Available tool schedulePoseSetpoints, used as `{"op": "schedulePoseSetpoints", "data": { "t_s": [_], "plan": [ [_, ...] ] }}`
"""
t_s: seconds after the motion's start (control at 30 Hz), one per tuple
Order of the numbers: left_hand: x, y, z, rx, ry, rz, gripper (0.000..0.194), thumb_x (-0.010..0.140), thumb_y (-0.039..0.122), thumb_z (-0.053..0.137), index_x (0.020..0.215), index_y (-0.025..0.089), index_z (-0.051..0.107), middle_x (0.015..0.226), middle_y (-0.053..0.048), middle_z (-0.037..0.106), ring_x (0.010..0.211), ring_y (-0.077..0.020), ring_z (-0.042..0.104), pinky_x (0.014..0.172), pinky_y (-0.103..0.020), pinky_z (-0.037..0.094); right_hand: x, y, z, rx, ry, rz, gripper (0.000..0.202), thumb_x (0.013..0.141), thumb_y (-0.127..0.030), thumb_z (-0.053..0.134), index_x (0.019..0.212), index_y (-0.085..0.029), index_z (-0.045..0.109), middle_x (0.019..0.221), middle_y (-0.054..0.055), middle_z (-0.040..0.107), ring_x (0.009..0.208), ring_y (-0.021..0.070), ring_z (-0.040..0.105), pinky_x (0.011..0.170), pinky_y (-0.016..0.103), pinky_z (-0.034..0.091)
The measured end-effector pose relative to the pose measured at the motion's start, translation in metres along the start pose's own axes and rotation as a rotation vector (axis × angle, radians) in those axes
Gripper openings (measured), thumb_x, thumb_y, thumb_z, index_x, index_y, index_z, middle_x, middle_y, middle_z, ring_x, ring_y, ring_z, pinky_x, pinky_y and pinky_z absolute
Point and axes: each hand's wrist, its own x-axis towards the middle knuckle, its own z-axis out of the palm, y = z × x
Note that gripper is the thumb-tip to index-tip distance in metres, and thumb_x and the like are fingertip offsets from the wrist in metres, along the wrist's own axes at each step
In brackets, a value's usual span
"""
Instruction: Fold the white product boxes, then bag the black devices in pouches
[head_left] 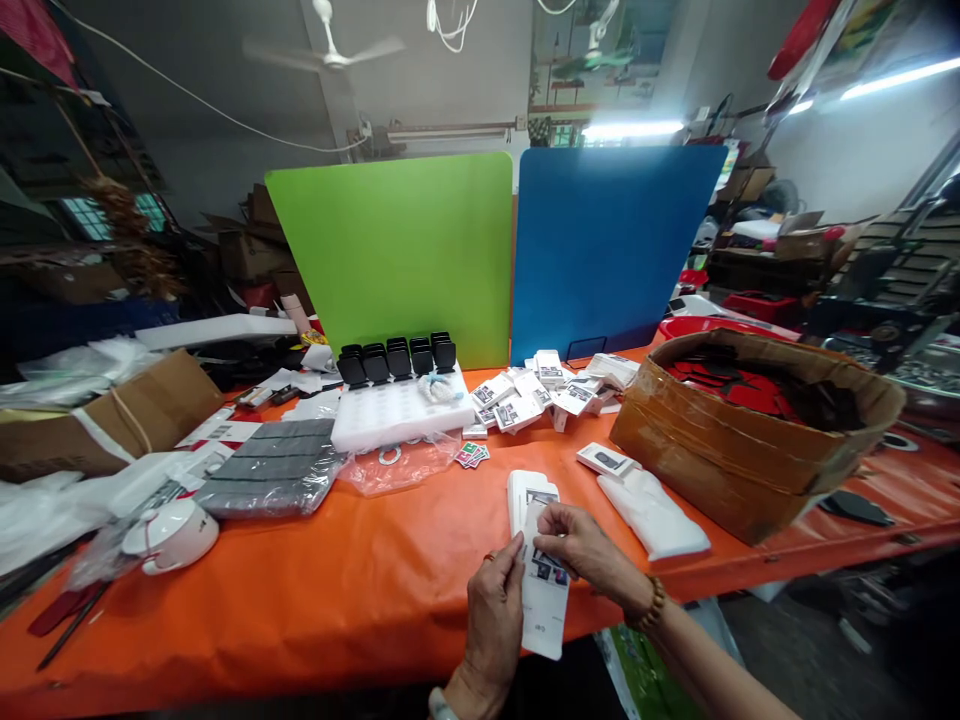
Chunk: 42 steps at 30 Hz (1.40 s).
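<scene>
Together, both hands (pixel 493 605) touch printed white packaging (pixel 545 608), its lettering illegible.

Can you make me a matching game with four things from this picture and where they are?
Things:
1. Printed white packaging
2. Row of black pieces
3. Red pieces
4. Blue board

Places:
A. Inside the brown cardboard box
B. Standing beside the green board
C. Held in the left hand
D. Along the white foam block

Right pairs: 1-C, 2-D, 3-A, 4-B.
</scene>
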Motion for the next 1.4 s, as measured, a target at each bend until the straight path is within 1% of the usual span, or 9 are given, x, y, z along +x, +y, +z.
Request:
{"op": "schedulePoseSetpoints", "data": {
  "t_s": [0.2, 0.37, 0.53, 0.63, 0.83, 1.0, 1.1, 1.23, 1.4],
  "plan": [
    [-0.02, -0.009, -0.004, 0.161, -0.06, -0.044, 0.044, 0.082, 0.029, 0.054, 0.124, 0.016, 0.06, 0.11, -0.016, 0.069, 0.098, -0.0285, 0.065, 0.089, -0.04, 0.051, -0.006, 0.017, 0.021, 0.324, -0.099, 0.085, 0.028, 0.059, -0.031, 0.07, 0.062, -0.02, 0.044, 0.043, -0.012, 0.04, 0.03, 0.0011, 0.024, 0.032, 0.018, 0.015],
    [-0.03, 0.001, -0.009, -0.078, -0.132, -0.112, 0.038, 0.087, 0.028, 0.049, 0.122, 0.02, 0.062, 0.113, -0.012, 0.069, 0.1, -0.0252, 0.065, 0.089, -0.035, 0.05, -0.016, 0.024, 0.038, 0.308, -0.104, 0.045, 0.023, 0.062, -0.028, 0.067, 0.06, -0.019, 0.046, 0.046, -0.009, 0.042, 0.038, 0.0042, 0.031, 0.037, 0.019, 0.022],
    [-0.028, 0.0, -0.014, -0.392, -0.123, -0.22, 0.034, 0.085, 0.04, 0.056, 0.106, 0.018, 0.069, 0.091, -0.008, 0.074, 0.078, -0.0221, 0.066, 0.073, -0.029, 0.052, -0.034, 0.03, 0.04, -0.048, 0.218, -0.23, 0.01, 0.073, -0.027, 0.063, 0.079, -0.019, 0.063, 0.076, 0.003, 0.062, 0.066, 0.016, 0.054, 0.06, 0.027, 0.044],
    [-0.025, -0.007, -0.014, -0.599, -0.041, -0.385, 0.035, 0.076, 0.044, 0.067, 0.094, 0.014, 0.07, 0.079, -0.007, 0.073, 0.066, -0.0193, 0.064, 0.064, -0.028, 0.052, -0.042, 0.04, 0.037, -0.1, 0.399, -0.255, 0.038, 0.069, -0.029, 0.07, 0.105, -0.021, 0.06, 0.096, 0.006, 0.062, 0.075, 0.0185, 0.056, 0.07, 0.031, 0.047],
    [-0.028, -0.016, -0.008, -0.799, 0.079, -0.538, 0.038, 0.064, 0.037, 0.079, 0.09, 0.012, 0.069, 0.081, -0.01, 0.073, 0.069, -0.02, 0.066, 0.066, -0.029, 0.053, -0.052, 0.08, 0.045, 0.281, 0.079, -0.028, 0.026, 0.076, -0.041, 0.065, 0.083, -0.02, 0.052, 0.065, -0.002, 0.057, 0.059, 0.0144, 0.055, 0.056, 0.025, 0.045],
    [-0.04, -0.037, -0.003, -0.79, 0.056, -0.538, 0.069, 0.057, 0.033, 0.083, 0.12, 0.016, 0.06, 0.105, -0.013, 0.071, 0.078, -0.0232, 0.068, 0.069, -0.032, 0.054, -0.065, 0.105, 0.047, 0.127, 0.152, -0.121, 0.046, 0.081, -0.039, 0.061, 0.122, -0.022, 0.047, 0.076, -0.002, 0.058, 0.064, 0.0148, 0.055, 0.061, 0.026, 0.044],
    [-0.048, -0.049, -0.004, -0.721, -0.071, -0.561, 0.086, 0.058, 0.037, 0.081, 0.134, 0.017, 0.048, 0.088, -0.009, 0.074, 0.059, -0.0176, 0.064, 0.056, -0.027, 0.05, -0.072, 0.117, 0.045, 0.122, 0.058, -0.117, 0.053, 0.083, -0.04, 0.059, 0.131, -0.023, 0.042, 0.085, 0.001, 0.061, 0.067, 0.015, 0.056, 0.062, 0.026, 0.045],
    [-0.06, -0.058, -0.008, -0.614, -0.254, -0.614, 0.075, 0.059, 0.034, 0.08, 0.126, 0.012, 0.055, 0.066, -0.004, 0.07, 0.055, -0.0149, 0.06, 0.055, -0.024, 0.045, -0.081, 0.133, 0.053, 0.175, 0.055, -0.044, 0.046, 0.079, -0.044, 0.062, 0.118, -0.022, 0.05, 0.073, -0.002, 0.057, 0.064, 0.0143, 0.051, 0.06, 0.025, 0.041],
    [-0.066, -0.062, -0.009, -0.482, -0.255, -0.603, 0.045, 0.058, 0.041, 0.079, 0.09, 0.011, 0.069, 0.064, -0.002, 0.066, 0.055, -0.013, 0.054, 0.055, -0.024, 0.041, -0.089, 0.144, 0.061, 0.261, -0.006, 0.032, 0.039, 0.073, -0.056, 0.062, 0.086, -0.022, 0.05, 0.065, -0.004, 0.049, 0.057, 0.012, 0.044, 0.054, 0.022, 0.036]
  ]
}}
